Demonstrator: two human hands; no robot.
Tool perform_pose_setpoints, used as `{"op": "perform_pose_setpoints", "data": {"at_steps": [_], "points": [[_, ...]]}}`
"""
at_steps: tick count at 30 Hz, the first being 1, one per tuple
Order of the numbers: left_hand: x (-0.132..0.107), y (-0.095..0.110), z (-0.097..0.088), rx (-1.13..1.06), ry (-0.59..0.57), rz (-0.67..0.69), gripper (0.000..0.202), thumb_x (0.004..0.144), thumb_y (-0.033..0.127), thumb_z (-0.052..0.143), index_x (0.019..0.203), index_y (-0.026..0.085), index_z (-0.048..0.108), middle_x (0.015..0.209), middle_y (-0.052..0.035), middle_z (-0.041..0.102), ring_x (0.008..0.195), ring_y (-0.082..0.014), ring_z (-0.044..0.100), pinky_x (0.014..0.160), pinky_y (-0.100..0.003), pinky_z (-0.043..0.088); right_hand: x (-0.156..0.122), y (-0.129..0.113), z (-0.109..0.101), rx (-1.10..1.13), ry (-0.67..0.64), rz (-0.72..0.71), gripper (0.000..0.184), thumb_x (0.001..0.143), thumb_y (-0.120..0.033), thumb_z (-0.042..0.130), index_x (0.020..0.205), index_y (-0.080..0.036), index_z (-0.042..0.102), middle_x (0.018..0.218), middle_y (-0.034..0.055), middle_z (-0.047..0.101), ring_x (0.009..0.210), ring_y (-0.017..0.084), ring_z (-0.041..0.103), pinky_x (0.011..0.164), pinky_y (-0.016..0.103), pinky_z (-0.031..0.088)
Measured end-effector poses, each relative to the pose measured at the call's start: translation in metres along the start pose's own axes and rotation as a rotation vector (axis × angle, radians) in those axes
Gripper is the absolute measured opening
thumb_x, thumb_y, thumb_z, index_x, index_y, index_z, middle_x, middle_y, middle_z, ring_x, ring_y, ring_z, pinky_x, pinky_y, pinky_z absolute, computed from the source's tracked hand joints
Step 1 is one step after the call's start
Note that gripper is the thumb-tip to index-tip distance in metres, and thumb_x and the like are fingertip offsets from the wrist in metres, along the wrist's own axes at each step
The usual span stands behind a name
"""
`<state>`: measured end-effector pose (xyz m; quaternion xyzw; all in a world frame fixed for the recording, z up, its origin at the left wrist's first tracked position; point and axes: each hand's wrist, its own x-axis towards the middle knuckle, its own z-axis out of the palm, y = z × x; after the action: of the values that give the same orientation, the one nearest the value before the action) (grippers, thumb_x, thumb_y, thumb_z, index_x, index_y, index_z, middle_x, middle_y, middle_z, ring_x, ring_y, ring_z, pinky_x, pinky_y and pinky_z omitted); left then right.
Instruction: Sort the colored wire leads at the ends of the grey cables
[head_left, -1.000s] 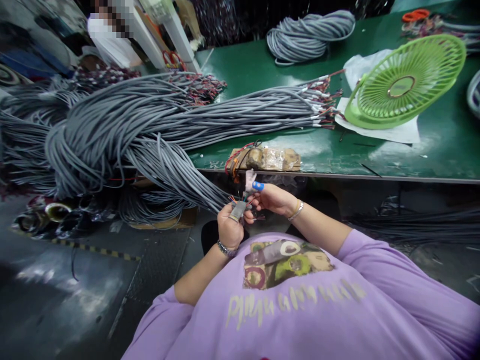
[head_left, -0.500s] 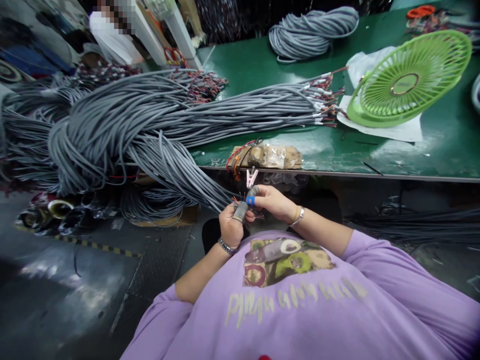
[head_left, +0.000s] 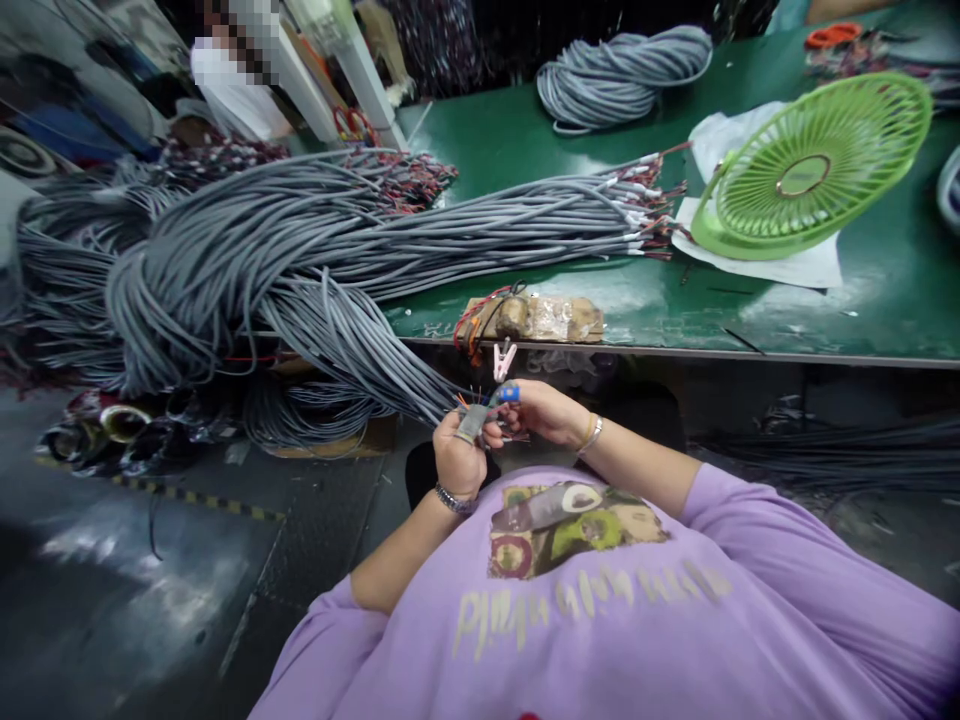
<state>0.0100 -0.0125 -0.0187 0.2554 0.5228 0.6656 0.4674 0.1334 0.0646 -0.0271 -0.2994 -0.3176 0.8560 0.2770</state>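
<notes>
My left hand (head_left: 459, 464) is closed around the wire end of the grey cables (head_left: 397, 370) that hang down from the bench. Its thumb has a grey covering. Thin coloured wires (head_left: 463, 402) stick out by that thumb. Close beside it, my right hand (head_left: 551, 412) is closed, its fingers bent in a pinch at the same wire ends, with blue tape (head_left: 509, 394) around one finger. Just beyond the fingers, a pale pink clothes peg (head_left: 503, 362) hangs at the bench edge. The exact wire between the right fingertips is too small to make out.
A large pile of grey cables (head_left: 217, 260) covers the left of the green bench (head_left: 525, 130). A taped wooden block (head_left: 570, 318) sits at its front edge. Right of the cables stands a green fan (head_left: 817, 170); behind lies a cable coil (head_left: 622, 80). A person (head_left: 232, 90) is at back left.
The right fingers have shifted slightly down and right, and the left thumb has tilted over the wires. The whole view has moved a little.
</notes>
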Motion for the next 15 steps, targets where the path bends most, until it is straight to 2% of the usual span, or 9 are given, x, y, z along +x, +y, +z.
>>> {"op": "perform_pose_setpoints", "data": {"at_steps": [3,6,11,15], "points": [[0.002,0.005,0.003,-0.01,0.005,0.019,0.027,0.068,0.04,0.072,0.067,0.015,0.061,0.051,0.0002,0.063,0.037,-0.0092,0.055,0.037,-0.018,0.042,0.008,-0.008,-0.009,0.129,0.029,0.026,0.037,0.081,-0.051,0.061,0.076,-0.014,0.062,0.068,0.0023,0.061,0.057,0.009,0.051,0.054,0.022,0.041],[0.003,0.008,0.011,0.001,-0.009,0.005,0.027,0.068,0.039,0.071,0.07,0.013,0.064,0.052,-0.0009,0.063,0.037,-0.0093,0.055,0.037,-0.018,0.041,0.02,-0.016,-0.011,0.168,0.071,-0.037,0.049,0.085,-0.062,0.05,0.081,-0.015,0.063,0.073,0.0028,0.062,0.059,0.009,0.052,0.056,0.021,0.042],[0.005,0.009,0.023,0.002,-0.037,-0.024,0.027,0.069,0.039,0.07,0.071,0.013,0.062,0.053,-0.0009,0.063,0.037,-0.0088,0.054,0.037,-0.018,0.04,0.037,-0.015,-0.004,0.193,0.026,-0.164,0.049,0.08,-0.064,0.057,0.08,-0.016,0.064,0.07,0.0017,0.06,0.058,0.01,0.049,0.055,0.022,0.042],[0.007,0.007,0.026,-0.003,-0.02,-0.041,0.027,0.069,0.039,0.07,0.07,0.014,0.06,0.053,-0.0001,0.063,0.036,-0.0082,0.053,0.036,-0.018,0.038,0.039,-0.012,0.002,0.274,-0.003,-0.148,0.048,0.075,-0.064,0.063,0.075,-0.016,0.062,0.067,0.0012,0.059,0.055,0.01,0.046,0.052,0.023,0.041]]}}
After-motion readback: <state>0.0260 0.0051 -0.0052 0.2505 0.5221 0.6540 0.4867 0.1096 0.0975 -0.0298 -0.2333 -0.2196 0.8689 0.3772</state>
